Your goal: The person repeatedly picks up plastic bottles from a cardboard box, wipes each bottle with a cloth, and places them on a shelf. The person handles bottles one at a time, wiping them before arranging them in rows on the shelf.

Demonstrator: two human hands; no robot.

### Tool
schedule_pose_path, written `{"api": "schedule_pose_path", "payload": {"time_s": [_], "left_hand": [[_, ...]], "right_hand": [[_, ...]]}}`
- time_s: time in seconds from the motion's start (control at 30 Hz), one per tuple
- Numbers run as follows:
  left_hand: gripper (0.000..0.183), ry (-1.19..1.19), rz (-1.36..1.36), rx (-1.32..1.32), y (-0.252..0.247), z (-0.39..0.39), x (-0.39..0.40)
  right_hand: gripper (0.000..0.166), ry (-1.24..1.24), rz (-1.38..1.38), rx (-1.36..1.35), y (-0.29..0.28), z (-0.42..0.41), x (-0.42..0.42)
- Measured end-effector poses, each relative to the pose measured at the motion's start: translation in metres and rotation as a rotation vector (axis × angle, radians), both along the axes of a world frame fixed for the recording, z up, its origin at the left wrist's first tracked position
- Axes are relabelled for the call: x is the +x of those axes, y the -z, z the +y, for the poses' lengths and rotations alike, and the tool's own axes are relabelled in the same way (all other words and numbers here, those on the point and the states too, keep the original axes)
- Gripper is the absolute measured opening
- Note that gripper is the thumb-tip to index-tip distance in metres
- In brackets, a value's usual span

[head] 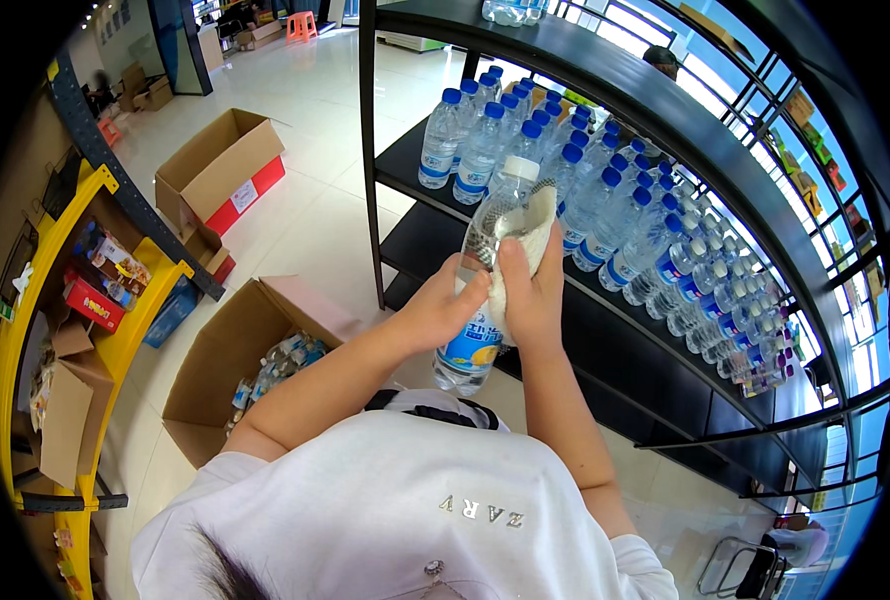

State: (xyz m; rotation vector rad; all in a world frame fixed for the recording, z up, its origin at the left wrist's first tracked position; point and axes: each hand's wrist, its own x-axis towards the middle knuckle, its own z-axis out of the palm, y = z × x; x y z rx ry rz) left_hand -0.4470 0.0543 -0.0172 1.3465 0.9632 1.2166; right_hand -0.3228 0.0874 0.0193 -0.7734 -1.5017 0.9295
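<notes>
A clear plastic bottle [482,232] with a white cap and a blue label is held tilted in front of my chest. My left hand [441,304] grips its lower middle, thumb across the front. My right hand [531,289] presses a cream cloth [539,225] with a dark mesh edge against the bottle's right side. Just beyond, rows of blue-capped water bottles [477,161] stand on a black metal shelf [407,157]. Farther right, white-capped bottles [715,285] and a few purple-capped bottles [771,379] stand along the same shelf.
An open cardboard box [205,375] of bottles is on the floor at left, with a red-and-brown carton [224,172] beyond it. A yellow shelf unit [107,360] holding packaged goods stands at far left. A person [797,544] is at lower right, beside a metal-framed chair [737,566].
</notes>
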Motion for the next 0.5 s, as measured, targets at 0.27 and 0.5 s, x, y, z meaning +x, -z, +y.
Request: {"api": "schedule_pose_path", "payload": {"time_s": [0.27,0.5], "left_hand": [[0.083,0.226,0.090,0.047,-0.033,-0.017,-0.003],[0.088,0.254,-0.143,0.013,-0.021,-0.029,0.003]], "right_hand": [[0.052,-0.306,0.447,-0.360,-0.019,0.002,0.010],[0.050,-0.311,0.526,-0.321,-0.018,0.005,0.011]]}}
